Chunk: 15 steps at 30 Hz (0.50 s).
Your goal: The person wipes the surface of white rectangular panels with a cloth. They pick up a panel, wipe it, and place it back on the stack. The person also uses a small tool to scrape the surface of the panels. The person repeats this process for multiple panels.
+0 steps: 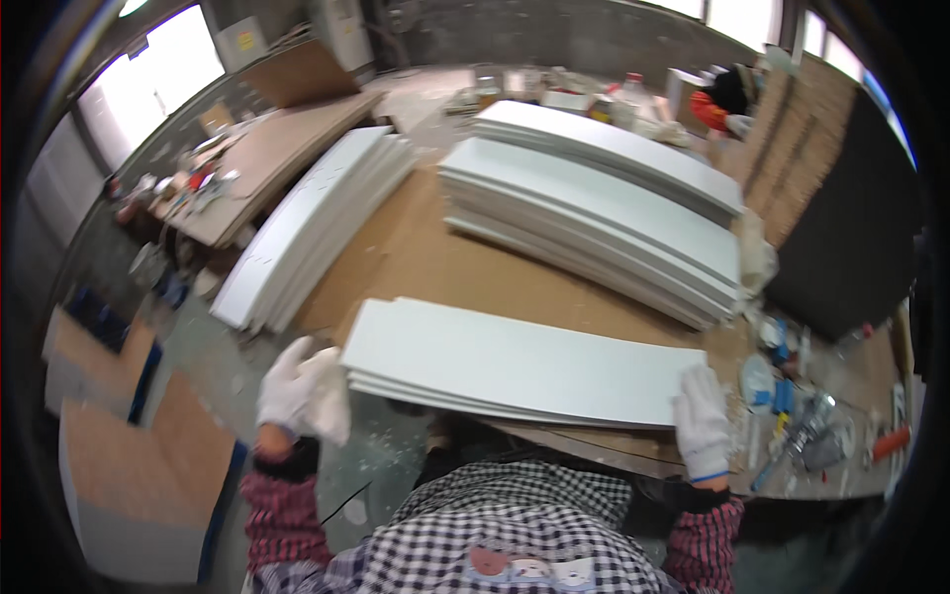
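In front of me a short stack of long white boards (524,361) lies across the near edge of the table, its layers slightly offset. My left hand (287,381), in a white glove, is just beside the stack's left end. Its fingers are closed on a white cloth (330,401) that hangs down beside the boards; part of the grip is hidden. At the stack's right end rests my right hand (701,421), also gloved. Its fingers are stretched out along the top board's end, and the thumb is hard to see.
A taller stack of white boards (594,213) stands behind, with another stack (307,218) at the left. Brown sheeting (416,252) covers the table. Tools and bottles (807,426) crowd the right side. Panels (148,465) stand at lower left; a side table (272,153) holds clutter.
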Tool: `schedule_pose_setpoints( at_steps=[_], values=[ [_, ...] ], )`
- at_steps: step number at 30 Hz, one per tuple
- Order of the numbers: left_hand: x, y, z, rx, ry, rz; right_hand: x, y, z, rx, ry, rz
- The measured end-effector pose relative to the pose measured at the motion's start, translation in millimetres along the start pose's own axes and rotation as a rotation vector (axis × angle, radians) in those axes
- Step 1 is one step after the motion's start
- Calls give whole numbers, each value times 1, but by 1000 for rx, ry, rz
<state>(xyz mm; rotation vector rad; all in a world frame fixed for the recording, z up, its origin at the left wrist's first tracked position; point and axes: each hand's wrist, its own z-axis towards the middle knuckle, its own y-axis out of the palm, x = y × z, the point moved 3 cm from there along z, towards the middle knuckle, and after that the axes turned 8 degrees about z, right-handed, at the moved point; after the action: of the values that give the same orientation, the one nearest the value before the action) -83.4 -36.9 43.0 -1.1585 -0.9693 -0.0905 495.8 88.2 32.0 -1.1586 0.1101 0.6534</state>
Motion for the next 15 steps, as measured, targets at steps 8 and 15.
schedule_pose_setpoints(
  at_steps=[8, 15],
  values=[
    [8, -20, -26, -260, 90, -573, 0, -29, 6, 183, -13, -67],
    [45, 5, -31, -225, 110, -650, 75, -90, -5, 356, 304, 30]
  ],
)
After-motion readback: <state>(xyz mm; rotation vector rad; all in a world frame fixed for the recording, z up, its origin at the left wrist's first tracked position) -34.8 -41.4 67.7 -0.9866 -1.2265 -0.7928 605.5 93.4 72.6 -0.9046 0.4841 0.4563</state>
